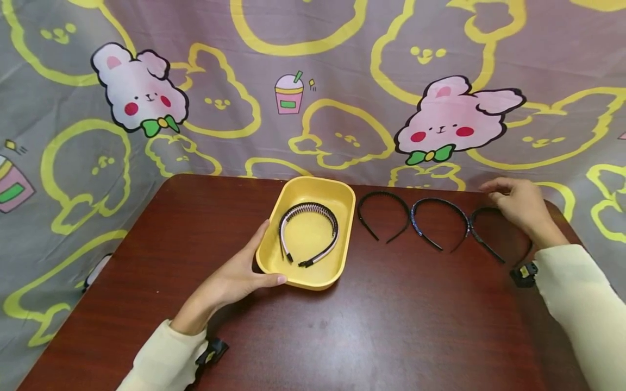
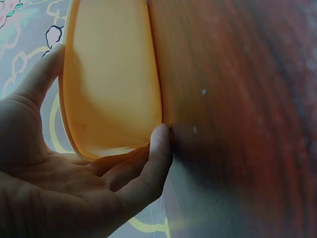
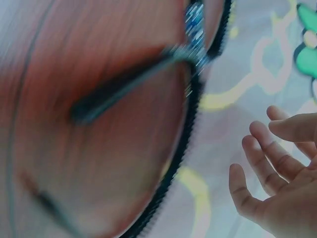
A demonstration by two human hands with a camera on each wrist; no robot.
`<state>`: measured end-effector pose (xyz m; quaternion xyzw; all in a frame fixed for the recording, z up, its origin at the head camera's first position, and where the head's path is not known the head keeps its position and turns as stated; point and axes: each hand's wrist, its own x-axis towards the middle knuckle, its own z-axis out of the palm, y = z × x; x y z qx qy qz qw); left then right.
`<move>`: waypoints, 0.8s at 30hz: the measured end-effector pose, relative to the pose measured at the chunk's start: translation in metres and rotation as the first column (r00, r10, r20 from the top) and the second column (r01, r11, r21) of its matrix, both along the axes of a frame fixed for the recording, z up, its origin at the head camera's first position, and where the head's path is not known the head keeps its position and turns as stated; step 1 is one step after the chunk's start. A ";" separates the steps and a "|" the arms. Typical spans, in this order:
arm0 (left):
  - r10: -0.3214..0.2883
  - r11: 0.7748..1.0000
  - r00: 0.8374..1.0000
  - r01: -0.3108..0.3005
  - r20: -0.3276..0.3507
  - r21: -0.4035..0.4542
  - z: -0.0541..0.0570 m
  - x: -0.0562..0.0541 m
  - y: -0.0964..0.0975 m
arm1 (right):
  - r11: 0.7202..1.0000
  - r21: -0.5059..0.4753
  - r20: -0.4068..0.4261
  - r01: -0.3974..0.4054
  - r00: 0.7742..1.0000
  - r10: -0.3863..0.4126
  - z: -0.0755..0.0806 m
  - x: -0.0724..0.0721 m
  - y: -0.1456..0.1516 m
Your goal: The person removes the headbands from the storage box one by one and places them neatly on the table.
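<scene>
My left hand (image 1: pixel 235 279) grips a yellow plastic tray (image 1: pixel 346 239) at its near left corner, thumb along the front and fingers around the left side. In the left wrist view, the fingertips (image 2: pixel 161 141) reach the tray's lower edge by the table. Inside the tray lie headbands (image 1: pixel 313 205), black and pale pink, nested together. My right hand (image 1: pixel 525 209) is raised over the rightmost dark headband (image 1: pixel 484 247) and hides part of it. In the right wrist view, its fingers (image 3: pixel 267 148) are loosely bent, apart from that headband, holding nothing.
A black toothed headband (image 1: pixel 383 194) and a sparkly blue headband (image 1: pixel 414 215) lie in a row between the tray and the rightmost one. The dark wooden table (image 1: pixel 313 336) meets a patterned curtain (image 1: pixel 342 65) along its back edge.
</scene>
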<state>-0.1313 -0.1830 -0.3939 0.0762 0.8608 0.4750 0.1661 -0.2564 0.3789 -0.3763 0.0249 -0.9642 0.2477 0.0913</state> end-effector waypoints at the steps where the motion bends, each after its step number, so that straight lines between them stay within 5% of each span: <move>1: 0.000 1.000 1.000 0.000 0.001 0.002 0.000 0.000 0.000 | 1.000 -0.003 -0.021 -0.016 1.000 0.016 0.002 0.001 -0.005; 24: -0.007 1.000 1.000 0.007 -0.010 -0.016 -0.001 -0.001 -0.001 | 0.975 -0.115 -0.068 -0.190 0.981 0.183 0.039 0.021 -0.110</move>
